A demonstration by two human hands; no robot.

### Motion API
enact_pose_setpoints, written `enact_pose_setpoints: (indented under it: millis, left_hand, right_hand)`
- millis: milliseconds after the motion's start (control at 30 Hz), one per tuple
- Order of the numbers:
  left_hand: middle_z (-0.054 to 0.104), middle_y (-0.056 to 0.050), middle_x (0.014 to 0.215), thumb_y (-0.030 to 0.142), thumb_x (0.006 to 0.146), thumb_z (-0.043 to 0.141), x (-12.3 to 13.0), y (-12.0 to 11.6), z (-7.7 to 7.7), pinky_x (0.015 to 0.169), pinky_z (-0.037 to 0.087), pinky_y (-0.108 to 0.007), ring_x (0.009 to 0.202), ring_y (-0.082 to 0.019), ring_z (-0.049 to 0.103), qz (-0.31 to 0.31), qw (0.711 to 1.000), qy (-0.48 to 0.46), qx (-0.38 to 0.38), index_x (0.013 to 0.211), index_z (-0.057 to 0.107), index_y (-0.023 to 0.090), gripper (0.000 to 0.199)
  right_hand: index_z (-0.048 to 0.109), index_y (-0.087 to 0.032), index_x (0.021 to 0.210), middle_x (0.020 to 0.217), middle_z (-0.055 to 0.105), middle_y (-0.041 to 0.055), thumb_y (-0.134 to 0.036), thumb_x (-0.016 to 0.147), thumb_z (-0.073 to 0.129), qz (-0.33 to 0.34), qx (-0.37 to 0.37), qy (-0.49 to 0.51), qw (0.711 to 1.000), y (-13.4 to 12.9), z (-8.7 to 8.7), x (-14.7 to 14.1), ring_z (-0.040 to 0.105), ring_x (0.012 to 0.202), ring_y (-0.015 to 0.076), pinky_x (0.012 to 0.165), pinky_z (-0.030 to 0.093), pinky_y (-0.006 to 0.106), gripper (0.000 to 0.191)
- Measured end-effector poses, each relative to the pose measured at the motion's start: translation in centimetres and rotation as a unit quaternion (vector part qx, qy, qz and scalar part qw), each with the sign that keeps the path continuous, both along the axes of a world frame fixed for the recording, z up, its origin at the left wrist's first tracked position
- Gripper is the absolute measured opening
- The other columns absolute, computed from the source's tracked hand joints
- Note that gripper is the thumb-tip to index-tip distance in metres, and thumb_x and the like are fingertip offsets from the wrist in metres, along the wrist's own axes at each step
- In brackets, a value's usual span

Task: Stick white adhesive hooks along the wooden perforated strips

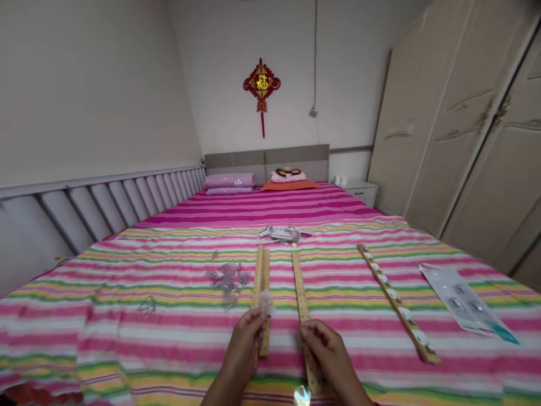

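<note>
Far out on the left of the striped bedsheet point(84, 332) lay a thin clear loop point(146, 306), hard to make out against the stripes, and nearer the middle a loose cluster of clear plastic pieces point(227, 280), spread flat within easy reach. The left hand point(246, 344) was pinched closed on a small clear plastic piece point(266, 303), holding it up against a perforated wooden strip point(261, 282) (possibly two strips side by side; the angle hid which). Beyond them sat a crumpled heap of clear packaging point(281, 234), its contents impossible to tell. The right hand point(327, 355) gripped the edge of a second perforated strip point(301, 287), apparently steadying it, though the fingers hid the exact hold. Further right lay a wooden strip set with white round fittings point(397, 301), and beside it a printed blister sheet point(465, 301), laid flat.
</note>
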State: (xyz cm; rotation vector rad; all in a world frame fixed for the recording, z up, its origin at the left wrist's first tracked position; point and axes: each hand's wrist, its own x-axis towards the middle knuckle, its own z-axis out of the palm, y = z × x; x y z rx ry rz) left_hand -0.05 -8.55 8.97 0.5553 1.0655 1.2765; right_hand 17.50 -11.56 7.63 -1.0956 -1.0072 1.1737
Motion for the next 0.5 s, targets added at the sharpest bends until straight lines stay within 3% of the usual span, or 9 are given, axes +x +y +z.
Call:
enact_pose_setpoints:
  millis: [200, 333, 500]
  left_hand:
    - [0.054, 0.006, 0.051, 0.034, 0.043, 0.086, 3.7, 0.7, -0.9, 0.047, 0.031, -0.015, 0.048, -0.003, 0.044, -0.042, 0.998, 0.042, 0.021, 0.069, 0.065, 0.013, 0.04]
    - [0.051, 0.006, 0.045, 0.035, 0.047, 0.082, 4.7, 1.9, -1.4, 0.045, 0.027, -0.018, 0.042, -0.004, 0.038, -0.055, 0.993, 0.095, 0.038, 0.073, 0.066, 0.012, 0.038]
    - [0.057, 0.003, 0.049, 0.033, 0.049, 0.079, 5.1, 4.3, -1.2, 0.051, 0.035, -0.021, 0.048, -0.009, 0.048, -0.086, 0.979, 0.161, 0.095, 0.078, 0.066, 0.012, 0.037]
  right_hand:
    - [0.069, -0.015, 0.074, 0.049, 0.056, -0.0024, -0.054, 0.056, 0.078, -0.001, -0.004, 0.051, 0.999, 2.3, 0.3, 0.0, 0.047, 0.044, 0.0109, 0.044, 0.036, 0.023, 0.044]
    - [0.068, -0.013, 0.07, 0.046, 0.058, -0.0012, -0.05, 0.055, 0.08, -0.005, -0.009, 0.08, 0.997, 3.7, -0.9, 0.4, 0.048, 0.041, 0.0103, 0.043, 0.036, 0.022, 0.041]
    - [0.067, -0.014, 0.067, 0.043, 0.059, -0.0007, -0.045, 0.053, 0.082, -0.027, -0.006, 0.099, 0.995, 6.0, -1.7, 1.0, 0.048, 0.038, 0.0098, 0.039, 0.035, 0.021, 0.038]
